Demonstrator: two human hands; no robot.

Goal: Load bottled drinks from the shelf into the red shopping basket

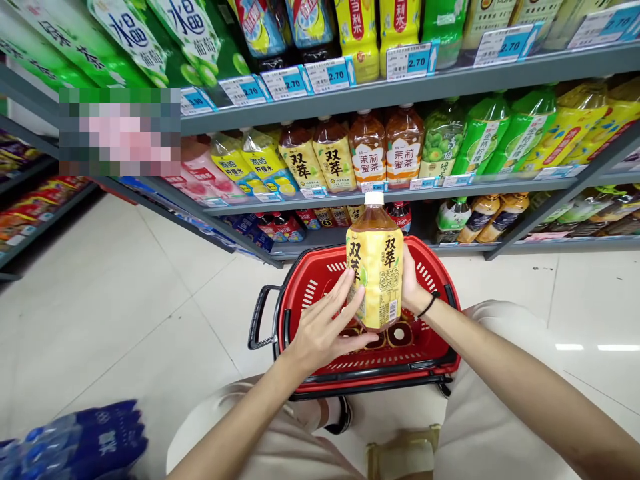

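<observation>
A drink bottle (375, 280) with a yellow label, brown liquid and a white cap is held upright above a red shopping basket (436, 293). My right hand (411, 277) grips its right side, most of the fingers hidden behind it. On the other side, my left hand (325, 327) has its fingers laid against the label and its thumb near the bottle's base. Inside the basket, partly covered by my hands and the bottle, are round brown-and-white items (399, 335) that I cannot identify.
Rows of bottled drinks fill the shelves ahead, including matching yellow-label bottles (335, 160) on the middle shelf (345, 200). The basket's black handle (260, 317) sticks out left. A blue-wrapped bottle pack (80, 440) lies on the tiled floor (165, 347). A low stool (403, 457) shows between my legs.
</observation>
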